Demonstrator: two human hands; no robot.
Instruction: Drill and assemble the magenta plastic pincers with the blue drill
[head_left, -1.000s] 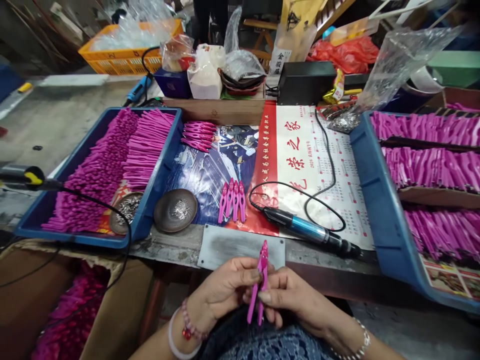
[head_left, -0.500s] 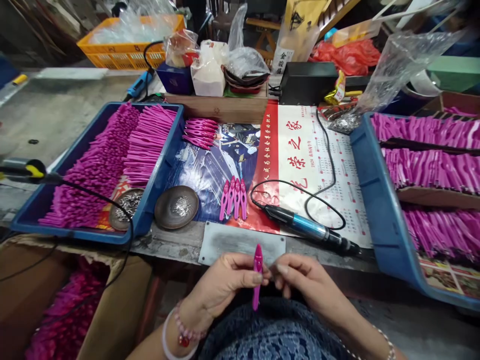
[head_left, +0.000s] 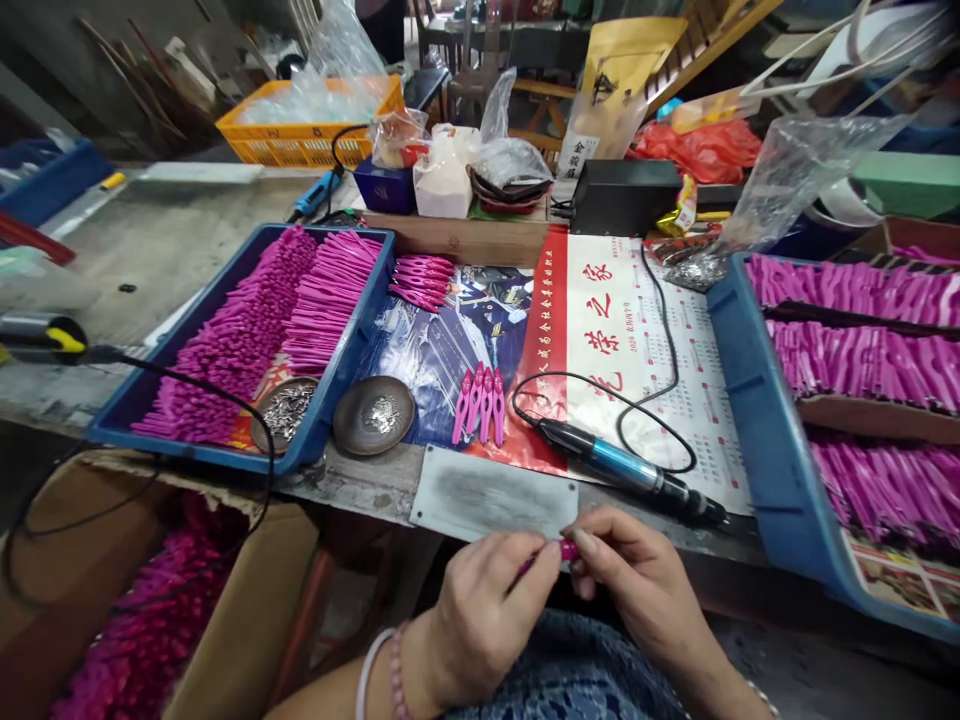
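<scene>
Head view, lower centre of the frame — I saw the left hand (head_left: 484, 605) clasped round a magenta clip (head_left: 568, 551), the right hand (head_left: 634, 572) pinching its end, just below a grey plate (head_left: 495, 492).

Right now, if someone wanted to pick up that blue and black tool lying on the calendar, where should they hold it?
I'd say the blue middle of the tool, from above and the near side, with the right hand, which is closer. Its body is long and straight and lies flat, while the black cord loops along the far side and left end.
</scene>
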